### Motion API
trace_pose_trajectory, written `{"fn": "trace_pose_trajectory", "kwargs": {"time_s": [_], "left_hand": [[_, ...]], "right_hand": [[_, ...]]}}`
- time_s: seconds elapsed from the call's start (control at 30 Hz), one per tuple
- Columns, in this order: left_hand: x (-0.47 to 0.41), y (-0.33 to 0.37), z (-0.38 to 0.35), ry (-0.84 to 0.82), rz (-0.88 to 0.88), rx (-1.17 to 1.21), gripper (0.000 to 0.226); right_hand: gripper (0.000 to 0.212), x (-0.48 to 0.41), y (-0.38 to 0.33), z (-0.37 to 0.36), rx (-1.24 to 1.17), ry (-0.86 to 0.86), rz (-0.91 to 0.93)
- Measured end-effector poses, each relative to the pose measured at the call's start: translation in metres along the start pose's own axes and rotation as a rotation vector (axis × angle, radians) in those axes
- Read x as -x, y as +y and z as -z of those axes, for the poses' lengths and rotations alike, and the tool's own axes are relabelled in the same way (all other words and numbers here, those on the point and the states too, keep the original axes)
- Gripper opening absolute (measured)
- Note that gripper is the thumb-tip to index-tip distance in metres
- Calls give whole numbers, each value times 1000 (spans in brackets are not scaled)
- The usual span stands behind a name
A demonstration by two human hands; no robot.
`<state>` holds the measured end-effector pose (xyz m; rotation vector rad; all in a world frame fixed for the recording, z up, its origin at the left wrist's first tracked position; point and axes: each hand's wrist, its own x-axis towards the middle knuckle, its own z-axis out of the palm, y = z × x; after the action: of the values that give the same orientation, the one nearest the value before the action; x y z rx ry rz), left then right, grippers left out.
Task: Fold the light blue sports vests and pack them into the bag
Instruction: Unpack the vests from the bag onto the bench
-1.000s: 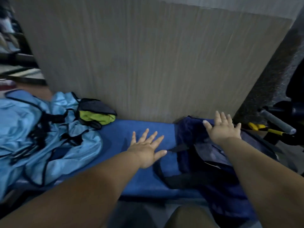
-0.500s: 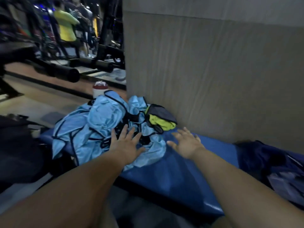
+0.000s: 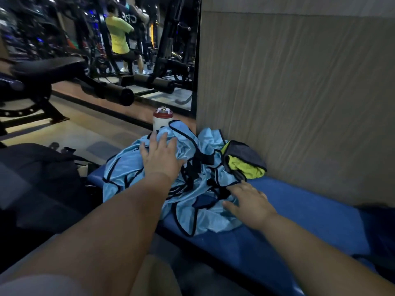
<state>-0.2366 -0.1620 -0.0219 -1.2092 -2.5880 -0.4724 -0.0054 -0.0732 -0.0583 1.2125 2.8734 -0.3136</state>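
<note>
Plainly, the light blue sports vests (image 3: pixel 126 167) lay in one crumpled heap at the left end of a blue padded bench (image 3: pixel 310 216), their black trim and straps tangled through the shiny fabric, none of them folded. The left hand (image 3: pixel 159 159) rested palm down on the top of the heap with its fingers spread wide and straight – pressing on the cloth, gripping nothing. The right hand (image 3: pixel 251 204) lay at the near right edge of the heap, its fingers stretched forward so that the tips touched the fabric by a loop of black trim; it was open as well, with nothing pinched that could be seen. Just beside the heap, against the grey wall panel (image 3: pixel 299 92), sat a bunched grey and lime-yellow item (image 3: pixel 245 157), touching the vests on its left side. Behind the heap a white bottle with a red lid (image 3: pixel 160 121) stood upright on the floor, its lower part hidden by the cloth. At the far right end of the bench was a dark shape (image 3: pixel 378 210) – too dim to say whether it was the bag. Farther back stood black gym machines with a padded roller bar (image 3: pixel 106 91), and a person in a yellow shirt (image 3: pixel 117 37) well apart from the bench.
</note>
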Motion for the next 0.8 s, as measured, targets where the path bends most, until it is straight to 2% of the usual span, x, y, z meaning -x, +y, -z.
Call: {"fn": "trace_pose_trajectory", "kwargs": {"time_s": [0.07, 0.1, 0.23, 0.37, 0.43, 0.5, 0.6, 0.63, 0.7, 0.8], "left_hand": [[-4, -5, 1, 19, -7, 4, 36], [-5, -6, 1, 33, -14, 18, 29], [0, 18, 9, 97, -65, 229, 30], [20, 74, 23, 87, -195, 432, 29], [34, 98, 28, 55, -253, 511, 28], [47, 115, 33, 19, -287, 591, 27], [63, 130, 37, -58, -341, 697, 35], [67, 132, 37, -65, -385, 710, 40], [74, 133, 35, -59, -465, 750, 48], [79, 128, 24, -60, -489, 739, 46]], "right_hand": [[62, -1, 0, 3, -23, 29, -14], [62, -1, -1, 4, -36, 44, -18], [67, -3, -4, 11, -201, 142, -25], [102, -6, -15, 20, -645, 255, 21], [111, -5, -18, 22, -783, 290, 33], [97, -1, -17, 27, -879, 372, -9], [48, 7, -5, 37, -1070, 488, -106], [37, 10, 2, 39, -1121, 507, -129], [32, 17, 16, 40, -1207, 536, -179], [19, 30, 39, 41, -1266, 647, -268]]}}
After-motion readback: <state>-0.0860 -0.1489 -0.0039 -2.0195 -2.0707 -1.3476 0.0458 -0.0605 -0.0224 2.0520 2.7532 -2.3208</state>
